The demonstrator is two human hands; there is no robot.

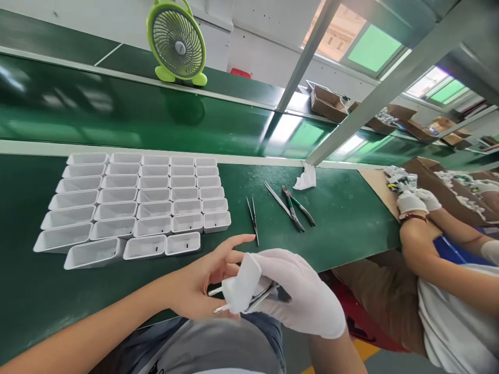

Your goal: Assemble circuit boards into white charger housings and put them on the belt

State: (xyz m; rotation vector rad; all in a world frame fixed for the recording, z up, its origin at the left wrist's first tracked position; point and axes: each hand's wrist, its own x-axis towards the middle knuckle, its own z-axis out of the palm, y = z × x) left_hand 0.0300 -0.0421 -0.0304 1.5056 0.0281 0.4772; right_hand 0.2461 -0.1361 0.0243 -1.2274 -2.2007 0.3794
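White plug [238, 288] held at the near edge

And there it is, the gloved right hand [302, 296] wrapped around the plug and a metal tool [260, 298], two pins pointing left, right at the near edge of the table [343, 213]! The bare left hand [205, 283] is just beside it, fingers half curled; whether it touches the plug, we cannot tell. Tweezers [253, 219] lie just past the left fingertips, pliers [298, 208] farther right, and white boxes [137, 210] line up in rows toward the left edge!

Thirty-three white cases [217, 226], two tweezers [255, 228] and one pair of pliers [289, 195] lie out.
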